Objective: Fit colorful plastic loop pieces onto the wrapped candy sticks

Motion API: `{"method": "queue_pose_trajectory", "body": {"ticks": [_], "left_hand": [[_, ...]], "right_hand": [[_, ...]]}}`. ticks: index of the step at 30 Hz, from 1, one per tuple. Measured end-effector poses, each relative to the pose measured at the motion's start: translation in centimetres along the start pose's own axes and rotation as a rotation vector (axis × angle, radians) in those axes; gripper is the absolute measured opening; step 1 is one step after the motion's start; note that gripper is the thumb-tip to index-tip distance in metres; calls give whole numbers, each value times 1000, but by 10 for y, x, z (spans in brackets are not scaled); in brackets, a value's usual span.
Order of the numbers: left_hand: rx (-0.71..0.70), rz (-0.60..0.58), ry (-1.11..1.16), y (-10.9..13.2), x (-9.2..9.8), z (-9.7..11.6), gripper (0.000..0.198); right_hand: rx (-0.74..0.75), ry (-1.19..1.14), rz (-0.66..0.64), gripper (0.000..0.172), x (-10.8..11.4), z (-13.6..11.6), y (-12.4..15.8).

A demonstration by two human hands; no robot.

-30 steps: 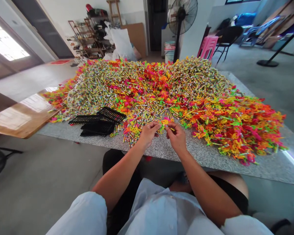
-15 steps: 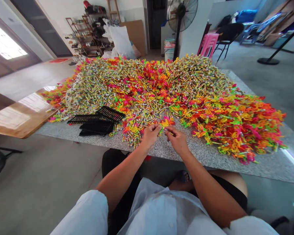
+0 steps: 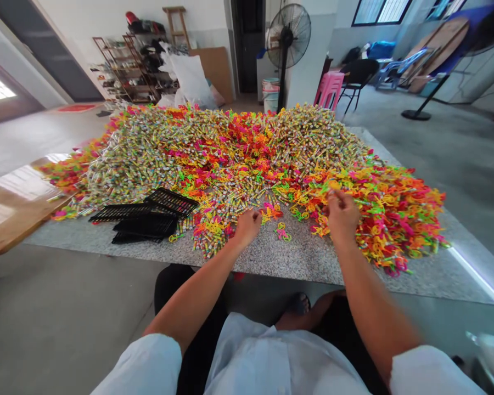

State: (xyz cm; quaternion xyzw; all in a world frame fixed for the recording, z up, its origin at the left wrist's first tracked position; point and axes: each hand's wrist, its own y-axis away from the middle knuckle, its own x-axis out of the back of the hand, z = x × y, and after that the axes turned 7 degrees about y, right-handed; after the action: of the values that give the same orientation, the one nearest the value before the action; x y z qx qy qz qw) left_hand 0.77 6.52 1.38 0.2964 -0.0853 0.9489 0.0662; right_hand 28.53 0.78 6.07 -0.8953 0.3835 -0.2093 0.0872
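My left hand (image 3: 249, 225) is closed just above the stone tabletop, beside a heap of small printed tubes (image 3: 212, 233). Whatever its curled fingers hold is too small to make out. Further right, my right hand (image 3: 343, 213) has its fingers pinched together at the near-left side of a pile of bright plastic pieces (image 3: 399, 211), looped and coloured orange, yellow, red, pink and green. Its fingertips meet the pile, so I cannot tell what is in them. Between the hands a pink and green plastic piece (image 3: 282, 232) lies on the table.
Black slotted plastic trays (image 3: 146, 225) are stacked left of my left hand. Large mounds of printed tubes (image 3: 140, 159) cover the back of the stone table (image 3: 304, 263). A wooden table (image 3: 14, 219) adjoins on the left; a standing fan (image 3: 287, 41) is behind.
My hands have parted: the right has moved right and forward to the plastic pile, while the left stays near its place. A pink and green piece now shows on the table between them.
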Motion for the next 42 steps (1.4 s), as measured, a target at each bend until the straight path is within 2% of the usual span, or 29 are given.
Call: {"method": "queue_pose_trajectory", "body": {"ticks": [2,4,6,9,11,16,21,26,29,33,37,42], "left_hand": [[-76,35,-201,-15,-5,6,25],[-106,19,-341,-27,-15,13,35],[-133,-58,-419,-35,-25,19,48],[-153,-174,-463,-40,-32,19,43],[-144,-174,-477,-41,-31,14,39],[-111,-154,-450,-45,-9,-4,39],[-156,-245,-467,-49,14,-11,43],[-138,-261,-540,-54,22,-9,36],[-128,-250,-541,-57,20,-7,39],[-214,-232,-515,-61,12,-6,53],[-133,-238,-475,-69,4,-6,29],[-146,-258,-452,-78,10,-9,31]], "right_hand": [[-22,-92,61,56,1,2,-23],[-29,-54,-22,54,-11,5,-29],[9,133,-210,48,-35,7,-22],[158,534,-532,35,-79,6,-6],[197,651,-621,31,-107,3,0],[128,772,-657,31,-154,-10,-6],[63,793,-666,30,-178,-14,-14],[19,685,-632,23,-173,-3,-12],[22,560,-585,24,-155,6,1],[9,375,-537,30,-124,17,31],[-71,78,-503,25,-96,24,62],[-91,-22,-459,22,-75,26,84]]}}
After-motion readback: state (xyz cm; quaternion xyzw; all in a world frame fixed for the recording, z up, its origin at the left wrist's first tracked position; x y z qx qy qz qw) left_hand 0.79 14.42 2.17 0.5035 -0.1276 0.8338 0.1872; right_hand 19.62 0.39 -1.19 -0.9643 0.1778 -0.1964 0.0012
